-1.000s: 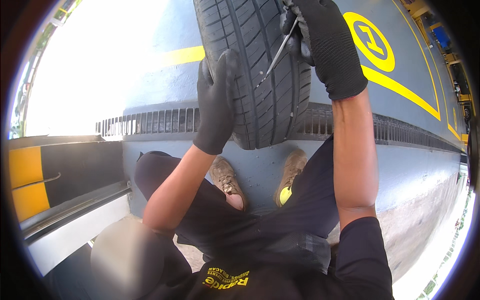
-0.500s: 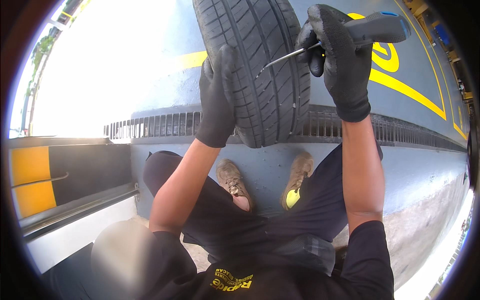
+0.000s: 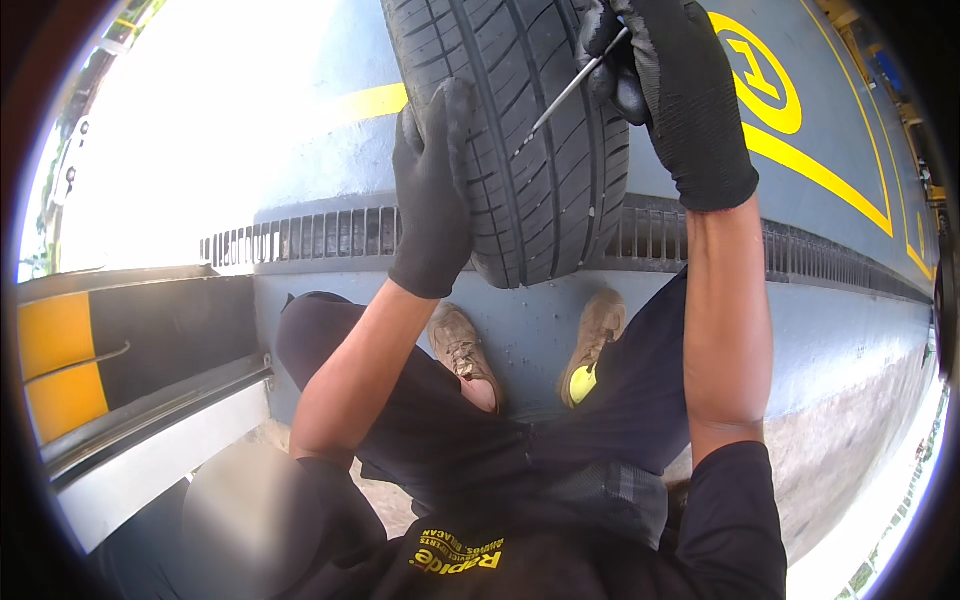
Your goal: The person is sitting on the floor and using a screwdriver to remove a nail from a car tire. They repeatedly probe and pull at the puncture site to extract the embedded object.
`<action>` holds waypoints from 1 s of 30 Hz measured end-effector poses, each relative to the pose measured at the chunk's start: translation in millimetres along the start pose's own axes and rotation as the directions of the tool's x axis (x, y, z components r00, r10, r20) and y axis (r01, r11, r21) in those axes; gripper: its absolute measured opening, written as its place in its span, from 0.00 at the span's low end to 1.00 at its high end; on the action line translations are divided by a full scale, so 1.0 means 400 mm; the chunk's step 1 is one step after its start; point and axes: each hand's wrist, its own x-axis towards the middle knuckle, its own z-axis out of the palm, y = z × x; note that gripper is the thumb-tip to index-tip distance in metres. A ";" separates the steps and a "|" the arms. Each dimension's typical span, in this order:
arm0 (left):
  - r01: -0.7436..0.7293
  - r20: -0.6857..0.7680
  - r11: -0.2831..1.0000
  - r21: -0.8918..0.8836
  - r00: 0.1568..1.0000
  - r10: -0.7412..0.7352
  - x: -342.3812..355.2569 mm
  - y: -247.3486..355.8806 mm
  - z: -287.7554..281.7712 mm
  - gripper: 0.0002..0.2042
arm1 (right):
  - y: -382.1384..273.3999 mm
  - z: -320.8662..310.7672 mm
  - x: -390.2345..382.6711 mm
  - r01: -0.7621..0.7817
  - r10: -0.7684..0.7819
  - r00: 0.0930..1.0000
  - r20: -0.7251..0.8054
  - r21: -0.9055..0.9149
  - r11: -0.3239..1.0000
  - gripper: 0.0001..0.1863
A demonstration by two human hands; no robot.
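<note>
Since half a sec. earlier, the R hand [image 3: 690, 105] had turned over, bringing the slim metal tool [image 3: 578, 83] to a steeper slant and taking its grey-and-blue handle out of sight behind the glove; the tip was at approx. the same spot on the tread.

Head view, looking down: 1 black tyre [image 3: 520, 190] was at upper ctr., tread toward the wearer, top cut off by the frame edge. 2 hands, both in black gloves, were at it. The L hand [image 3: 435, 190] was curved round the tyre's L edge, thumb up along the tread, other fingers mostly hidden behind. The R hand, beyond the R edge, was closed around the 1 tool, its shaft slanting down-L across the tread to a tip at a groove L of ctr.; can't tell how deep the tip sat.

Below the tyre were 2 brown shoes, L shoe [image 3: 462, 342] and R shoe [image 3: 600, 330], w/ 1 bright yellow-green sock [image 3: 582, 385] at the R one. 2 bare forearms came up from 2 dark sleeves.

Around: 1 dark drain grating [image 3: 680, 238] ran crosswise behind the tyre's lower end, on grey-blue floor [image 3: 530, 320]. Upper R had 1 yellow floor circle [image 3: 757, 75] w/ 1 mark inside. Far L, 1 yellow-and-black panel [image 3: 165, 335] stood beside the wearer's L knee.
</note>
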 end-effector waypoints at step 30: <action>-0.053 0.067 0.994 0.096 0.997 0.047 0.008 -0.007 -0.028 0.27 | 0.034 0.020 -0.027 0.233 -0.268 0.904 -0.333 -0.143 0.962 0.15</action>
